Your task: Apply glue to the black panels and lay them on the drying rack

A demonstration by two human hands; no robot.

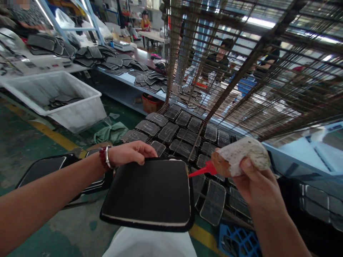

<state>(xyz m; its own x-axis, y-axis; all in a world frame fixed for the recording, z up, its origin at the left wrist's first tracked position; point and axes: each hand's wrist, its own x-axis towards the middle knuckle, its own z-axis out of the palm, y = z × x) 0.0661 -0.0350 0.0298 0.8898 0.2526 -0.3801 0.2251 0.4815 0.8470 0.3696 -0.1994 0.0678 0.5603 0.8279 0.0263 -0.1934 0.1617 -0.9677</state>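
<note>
My left hand (132,153) grips the far edge of a flat black panel (150,192) with rounded corners, thumb on top and fingers partly hidden behind it. A pale line of glue runs along the panel's near and right sides. In my right hand (257,182) is a whitish, stained glue bottle (238,157), tilted on its side. Its red nozzle (202,169) points left, and the tip is at the panel's right edge near the upper corner. Beneath the panel's near side is a white rounded surface (150,244).
A wire rack (214,121) holds several similar black pieces (213,201), with stacked wire shelves rising on the right. More panels (48,167) lie at left. A white bin (77,110), a blue crate (238,241) and benches with stacked pieces (150,80) stand around. People work farther back.
</note>
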